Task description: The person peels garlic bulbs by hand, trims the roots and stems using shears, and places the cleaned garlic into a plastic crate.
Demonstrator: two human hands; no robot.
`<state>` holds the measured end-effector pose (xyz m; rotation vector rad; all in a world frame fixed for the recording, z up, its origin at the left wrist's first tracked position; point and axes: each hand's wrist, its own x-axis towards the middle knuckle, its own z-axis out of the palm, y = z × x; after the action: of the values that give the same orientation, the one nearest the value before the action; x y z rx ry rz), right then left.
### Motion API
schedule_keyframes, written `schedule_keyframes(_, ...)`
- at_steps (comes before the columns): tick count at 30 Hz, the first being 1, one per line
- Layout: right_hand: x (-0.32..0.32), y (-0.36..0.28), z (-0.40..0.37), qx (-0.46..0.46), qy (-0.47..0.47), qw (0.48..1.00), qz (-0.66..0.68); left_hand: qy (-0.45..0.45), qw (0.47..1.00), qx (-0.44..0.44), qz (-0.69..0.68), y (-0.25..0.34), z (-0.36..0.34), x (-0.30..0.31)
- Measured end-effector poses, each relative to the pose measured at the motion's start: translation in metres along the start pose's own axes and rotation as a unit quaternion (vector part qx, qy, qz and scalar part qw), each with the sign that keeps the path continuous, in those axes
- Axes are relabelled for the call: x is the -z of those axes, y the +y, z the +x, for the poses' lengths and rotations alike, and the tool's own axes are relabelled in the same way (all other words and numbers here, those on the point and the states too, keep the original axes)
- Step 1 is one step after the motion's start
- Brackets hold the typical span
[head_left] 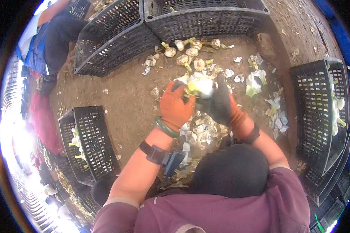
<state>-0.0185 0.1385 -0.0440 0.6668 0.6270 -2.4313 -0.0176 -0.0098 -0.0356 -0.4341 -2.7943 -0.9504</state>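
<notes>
A white garlic bulb (203,86), slightly smeared by motion, is between my two gloved hands. My left hand (176,104), in an orange glove, is closed around its pale green stem end. On the other side my right hand (221,104), its glove dark over the fingers and orange at the cuff, presses against the bulb; its fingertips are blurred. Just beyond them, several unpeeled garlic bulbs (183,60) with cut stems lie on the dirt floor. Loose garlic skins (206,130) are heaped beneath my hands.
Black plastic crates (206,25) stand across the back. Another crate (97,138) with peeled garlic sits at left, and a further crate (311,112) holding white bulbs at right. Peeled skins (253,87) litter the right side. Another person (60,42) is at upper left.
</notes>
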Motion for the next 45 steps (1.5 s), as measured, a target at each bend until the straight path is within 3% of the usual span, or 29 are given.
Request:
schedule_keyframes(1, 0.01, 0.003, 0.003, 0.153, -0.008, 0.965, -0.214, -0.004, 1.0, 0.007, 0.02, 0.006, 0.0, 0.002)
schedule_keyframes(2, 0.029, 0.01, 0.01, 0.293, -0.014, 0.862, -0.414, -0.012, 1.0, -0.01, 0.019, 0.008, -0.001, 0.0)
schedule_keyframes(3, 0.044, 0.009, 0.016, 0.404, -0.04, 0.696, -0.592, -0.021, 0.999, -0.027, 0.018, 0.009, -0.001, -0.001)
schedule_keyframes(4, 0.059, 0.009, 0.023, 0.525, -0.015, 0.483, -0.701, -0.028, 0.998, -0.044, 0.019, 0.008, 0.0, 0.0)
schedule_keyframes(6, 0.027, -0.008, -0.003, 0.259, -0.029, 0.744, -0.615, 0.051, 0.987, -0.055, 0.143, -0.018, 0.01, 0.004)
schedule_keyframes(7, 0.016, -0.013, -0.012, 0.107, -0.036, 0.836, -0.537, 0.089, 0.973, -0.058, 0.205, -0.029, 0.015, 0.006)
schedule_keyframes(8, 0.033, -0.001, -0.001, 0.218, -0.125, 0.776, -0.578, 0.037, 0.983, -0.035, 0.174, -0.021, 0.022, 0.014)
schedule_keyframes(11, 0.016, -0.013, -0.01, 0.004, -0.216, 0.761, -0.612, -0.073, 0.975, -0.115, 0.172, 0.001, 0.03, 0.017)
schedule_keyframes(12, 0.025, -0.007, -0.002, 0.1, -0.341, 0.672, -0.649, -0.103, 0.971, -0.129, 0.175, 0.005, 0.032, 0.013)
schedule_keyframes(14, 0.018, -0.004, -0.006, 0.005, -0.337, 0.598, -0.727, -0.104, 0.969, -0.123, 0.188, 0.006, 0.034, -0.002)
schedule_keyframes(15, 0.018, -0.005, -0.009, 0.006, -0.317, 0.632, -0.707, -0.103, 0.968, -0.12, 0.195, 0.003, 0.035, -0.009)
schedule_keyframes(16, 0.018, -0.006, -0.013, 0.01, -0.298, 0.664, -0.685, -0.097, 0.976, -0.006, 0.194, -0.002, 0.036, -0.015)
schedule_keyframes(17, 0.018, -0.007, -0.016, 0.014, -0.28, 0.695, -0.662, -0.131, 0.98, 0.118, 0.088, -0.018, 0.031, -0.015)
schedule_keyframes(19, 0.03, -0.006, -0.01, 0.036, -0.124, 0.768, -0.627, -0.187, 0.911, 0.346, -0.126, -0.053, 0.026, -0.006)
schedule_keyframes(20, 0.041, 0.004, -0.005, 0.236, -0.134, 0.768, -0.581, -0.335, 0.844, 0.39, -0.153, -0.01, 0.032, 0.028)
schedule_keyframes(22, 0.075, 0.026, 0.024, 0.251, -0.056, 0.733, -0.629, -0.324, 0.91, 0.223, -0.134, -0.024, -0.01, 0.011)
schedule_keyframes(23, 0.063, 0.023, 0.016, 0.268, -0.012, 0.69, -0.672, -0.315, 0.931, 0.137, -0.123, -0.03, -0.024, 0.005)
schedule_keyframes(26, 0.061, 0.007, 0.014, 0.238, 0.047, 0.573, -0.783, -0.274, 0.791, 0.356, -0.416, -0.002, -0.02, 0.022)
schedule_keyframes(27, 0.068, -0.001, 0.017, 0.218, 0.054, 0.534, -0.815, -0.279, 0.788, 0.349, -0.423, -0.001, -0.022, 0.025)
schedule_keyframes(28, 0.081, -0.01, 0.015, 0.136, -0.022, 0.433, -0.891, -0.283, 0.787, 0.341, -0.429, -0.002, -0.023, 0.031)
schedule_keyframes(29, 0.082, -0.017, 0.011, 0.097, -0.014, 0.406, -0.908, -0.284, 0.787, 0.334, -0.434, -0.003, -0.021, 0.036)
schedule_keyframes(30, 0.079, -0.024, 0.003, 0.057, -0.006, 0.379, -0.923, -0.295, 0.748, 0.407, -0.433, 0.007, -0.011, 0.044)
schedule_keyframes(31, 0.075, -0.029, -0.004, 0.015, 0.003, 0.351, -0.936, -0.258, 0.804, 0.379, -0.379, 0.007, -0.011, 0.039)
schedule_keyframes(32, 0.068, -0.028, -0.008, 0.105, 0.073, 0.437, -0.89, -0.22, 0.852, 0.346, -0.325, 0.006, -0.012, 0.03)
schedule_keyframes(35, 0.012, -0.016, -0.032, 0.297, 0.112, 0.702, -0.637, -0.167, 0.946, 0.243, -0.135, 0.0, -0.018, 0.004)
schedule_keyframes(37, 0.007, -0.007, -0.028, 0.393, 0.081, 0.6, -0.692, -0.131, 0.969, 0.207, 0.041, -0.002, -0.019, -0.013)
schedule_keyframes(38, 0.008, -0.003, -0.024, 0.396, 0.094, 0.555, -0.726, -0.182, 0.962, 0.197, 0.052, 0.008, -0.012, -0.006)
schedule_keyframes(44, 0.013, -0.003, -0.022, 0.391, 0.111, 0.549, -0.73, -0.185, 0.955, 0.207, 0.1, 0.024, 0.0, -0.005)
schedule_keyframes(45, 0.013, -0.003, -0.023, 0.403, 0.105, 0.52, -0.746, -0.18, 0.957, 0.205, 0.098, 0.025, -0.001, -0.006)
